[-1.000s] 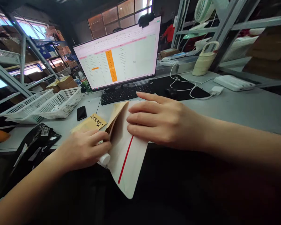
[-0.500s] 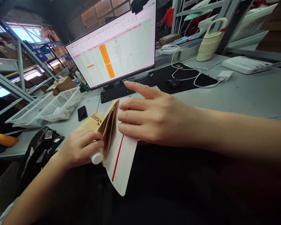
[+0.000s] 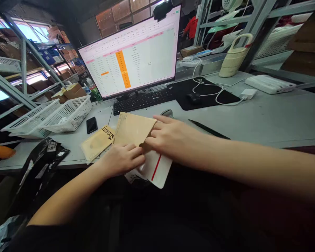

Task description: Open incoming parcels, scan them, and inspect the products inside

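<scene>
Matt tan paper envelope (image 3: 135, 129) on a smooth grey desk (image 3: 265, 119); white perforated plastic baskets (image 3: 68, 113).

The padded mailer (image 3: 136, 131) I handled was kraft-brown outside, with a white flap (image 3: 157, 169) bearing a red strip. It lay flat at the near edge of the desk (image 3: 265, 119), in front of the keyboard (image 3: 143, 100), flap overhanging the desk edge. A second brown mailer (image 3: 98, 141), printed with black lettering, lay just left of it.

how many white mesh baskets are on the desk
2: two white perforated plastic baskets sit side by side at the desk's left end, one nearer the monitor, the other further left. More may be hidden on the shelves.
</scene>
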Demonstrator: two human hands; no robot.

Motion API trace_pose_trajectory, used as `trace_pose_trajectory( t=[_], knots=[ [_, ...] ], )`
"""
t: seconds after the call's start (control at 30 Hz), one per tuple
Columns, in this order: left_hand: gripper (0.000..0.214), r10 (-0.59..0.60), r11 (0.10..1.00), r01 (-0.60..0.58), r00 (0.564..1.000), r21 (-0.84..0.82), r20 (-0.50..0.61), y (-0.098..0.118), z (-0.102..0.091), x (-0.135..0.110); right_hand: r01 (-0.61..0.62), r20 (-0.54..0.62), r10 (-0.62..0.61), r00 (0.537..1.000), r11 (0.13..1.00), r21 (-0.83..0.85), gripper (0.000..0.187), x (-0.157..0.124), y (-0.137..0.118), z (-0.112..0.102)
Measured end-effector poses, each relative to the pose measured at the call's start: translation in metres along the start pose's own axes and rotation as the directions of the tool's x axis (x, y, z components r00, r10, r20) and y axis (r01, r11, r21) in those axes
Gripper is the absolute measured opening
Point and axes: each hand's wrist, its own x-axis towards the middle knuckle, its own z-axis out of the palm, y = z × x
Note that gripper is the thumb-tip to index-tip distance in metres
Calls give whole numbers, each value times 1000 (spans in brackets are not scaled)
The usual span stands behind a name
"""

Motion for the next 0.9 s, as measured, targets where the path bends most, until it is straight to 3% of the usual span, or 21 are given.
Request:
trace_pose_trajectory(
  t=[0.13,0.23,0.37,0.7,0.9],
  knots=[
    [9,2,1000,-2,1000,-4,-26,8,22,15,50,-130,-64,989,993,-105,18,-8,-2,36],
    [11,22,999,-24,999,-26,-48,4,24,18,156,-229,-193,954,973,-168,22,-15,3,45],
    [14,39,998,-40,999,-40,-29,-5,15,21,204,-255,-258,932,954,-218,25,-11,7,40],
    [23,4,1000,-4,993,-6,-120,-8,14,21,153,-274,-215,937,961,-232,31,8,14,34],
    [17,-57,995,47,991,-92,-117,-21,0,12,202,-378,-284,881,949,-241,25,-8,25,2]
  ],
)
